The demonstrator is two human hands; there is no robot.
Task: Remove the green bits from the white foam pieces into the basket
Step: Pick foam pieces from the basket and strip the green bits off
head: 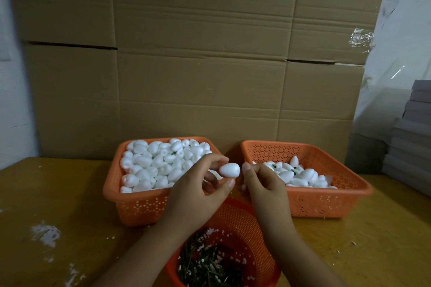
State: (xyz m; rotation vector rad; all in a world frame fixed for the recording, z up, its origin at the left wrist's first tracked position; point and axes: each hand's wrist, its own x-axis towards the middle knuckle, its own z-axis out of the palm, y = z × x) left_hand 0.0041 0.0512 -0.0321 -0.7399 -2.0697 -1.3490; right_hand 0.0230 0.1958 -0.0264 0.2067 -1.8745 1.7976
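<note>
At the centre of the frame the left hand (200, 184) pinches a white foam piece (229, 170) between thumb and fingertips, holding it above the round basket (247, 221) at the lower middle, which already holds a heap of green bits (205, 263) mixed with white crumbs. The right hand (261, 182) sits just beside the foam's right end with its fingers curled in; whether it pinches a green bit there cannot be told, since nothing green shows between the fingers. To do this step well, the left hand should keep its grip light, as foam probably dents easily, and the right should pull straight along the piece's axis so the bit likely comes out whole. Both hands belong over the round basket so the bit drops in, not onto the tabletop (58, 193). At centre left sits the fuller rectangular basket (140, 209); the sparser rectangular basket (326, 202), at centre right, shows green among its foam.
</note>
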